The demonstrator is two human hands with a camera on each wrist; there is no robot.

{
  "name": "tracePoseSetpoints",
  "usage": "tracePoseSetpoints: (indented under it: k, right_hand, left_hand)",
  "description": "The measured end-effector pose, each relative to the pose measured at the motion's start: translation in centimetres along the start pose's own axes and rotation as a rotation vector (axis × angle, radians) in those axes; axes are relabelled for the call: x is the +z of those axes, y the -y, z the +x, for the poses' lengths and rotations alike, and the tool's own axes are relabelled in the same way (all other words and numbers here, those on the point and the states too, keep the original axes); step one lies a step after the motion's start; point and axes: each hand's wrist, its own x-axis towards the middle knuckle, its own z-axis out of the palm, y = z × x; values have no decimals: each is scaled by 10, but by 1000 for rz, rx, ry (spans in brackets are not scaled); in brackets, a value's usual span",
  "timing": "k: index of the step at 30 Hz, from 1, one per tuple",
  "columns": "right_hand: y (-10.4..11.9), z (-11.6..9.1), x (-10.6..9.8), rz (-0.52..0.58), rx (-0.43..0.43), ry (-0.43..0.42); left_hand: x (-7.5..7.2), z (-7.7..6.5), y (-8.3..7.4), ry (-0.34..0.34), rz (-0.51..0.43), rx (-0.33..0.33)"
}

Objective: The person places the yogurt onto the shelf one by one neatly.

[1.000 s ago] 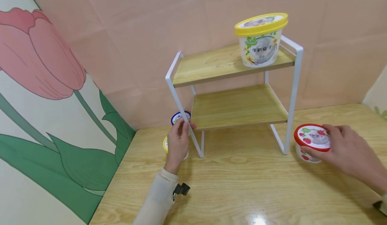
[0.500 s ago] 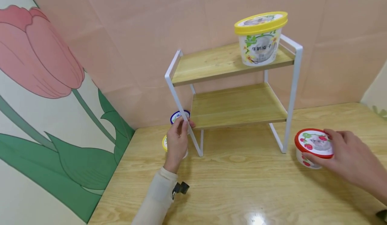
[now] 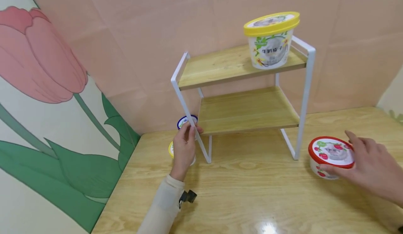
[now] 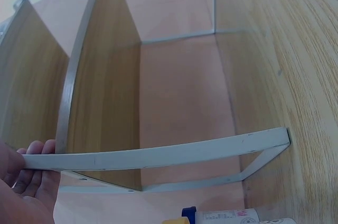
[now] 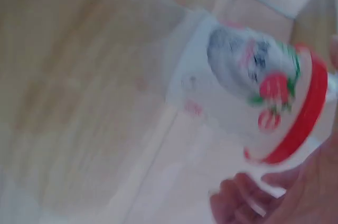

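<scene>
My left hand grips the front left leg of a two-tier shelf rack with wooden boards and a white metal frame. In the left wrist view, the fingers curl round that leg. To the right of the rack, a white tub with a red lid and strawberry print stands upright on the table. My right hand is beside this tub, fingers spread off the lid and thumb low at its front side. The right wrist view, blurred, shows a gap between the fingers and the tub.
A larger yellow-lidded tub stands at the right end of the top board. Behind my left hand, partly hidden, are a blue-lidded tub and another yellow-lidded one. A pink-covered wall rises behind the wooden table.
The red-lidded tub has shifted towards me and a little right with my right hand, whose fingers have since loosened off its lid. My left hand has stayed on the rack.
</scene>
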Motion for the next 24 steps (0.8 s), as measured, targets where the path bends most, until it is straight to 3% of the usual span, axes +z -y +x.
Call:
tracePoseSetpoints:
  k: [5, 11, 24]
  right_hand:
    - [-27, 11, -6, 172, -39, 117]
    - [-58, 11, 3, 363, -119, 257]
    - [-62, 12, 8, 371, -129, 297]
  left_hand:
    - [-1, -1, 1, -6, 1, 2]
    - [1, 0, 3, -12, 6, 23]
    - [0, -1, 2, 2, 11, 14]
